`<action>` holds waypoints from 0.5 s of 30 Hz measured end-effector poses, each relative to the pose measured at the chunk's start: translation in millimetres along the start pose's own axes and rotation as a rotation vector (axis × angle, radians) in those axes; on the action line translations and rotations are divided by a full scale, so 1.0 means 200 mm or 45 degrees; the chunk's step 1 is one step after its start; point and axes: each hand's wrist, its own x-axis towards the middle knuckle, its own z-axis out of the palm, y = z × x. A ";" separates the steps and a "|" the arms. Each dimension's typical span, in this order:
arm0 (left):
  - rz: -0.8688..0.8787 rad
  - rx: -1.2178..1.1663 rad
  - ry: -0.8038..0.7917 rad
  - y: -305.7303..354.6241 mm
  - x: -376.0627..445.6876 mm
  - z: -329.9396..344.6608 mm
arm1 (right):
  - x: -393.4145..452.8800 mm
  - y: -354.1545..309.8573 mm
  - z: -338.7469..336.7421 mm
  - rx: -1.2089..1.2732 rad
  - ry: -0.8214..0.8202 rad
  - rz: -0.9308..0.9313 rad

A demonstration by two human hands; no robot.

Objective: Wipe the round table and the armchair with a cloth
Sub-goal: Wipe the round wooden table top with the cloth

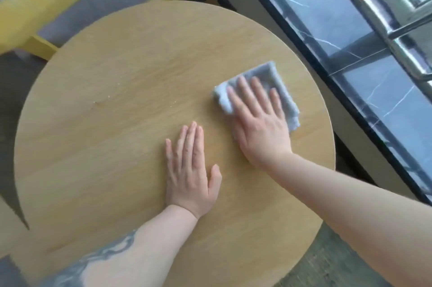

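Note:
A round light-wood table fills the middle of the head view. A folded grey cloth lies on its right half. My right hand presses flat on the cloth, fingers spread, pointing away from me. My left hand rests palm-down on the bare tabletop near the centre, fingers together, holding nothing. A few pale crumbs dot the wood on the left side. The armchair, with a yellow wooden frame and grey cushion, stands beyond the table at the upper left.
A dark marble ledge with white veins runs diagonally along the right, close to the table's edge. Metal railing bars cross above it at the upper right. Grey floor shows on the left.

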 end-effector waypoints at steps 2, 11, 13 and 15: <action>-0.028 -0.096 0.044 -0.01 -0.01 -0.01 | 0.00 -0.01 0.02 -0.086 -0.194 -0.674; -0.089 -0.012 0.058 -0.39 -0.08 -0.14 | -0.19 -0.21 0.07 -0.021 -0.150 -0.329; -0.086 0.031 0.051 -0.39 -0.08 -0.12 | 0.01 -0.20 0.07 -0.102 -0.207 -0.897; -0.103 0.045 0.028 -0.37 -0.09 -0.12 | 0.22 -0.13 0.05 -0.100 -0.073 -0.538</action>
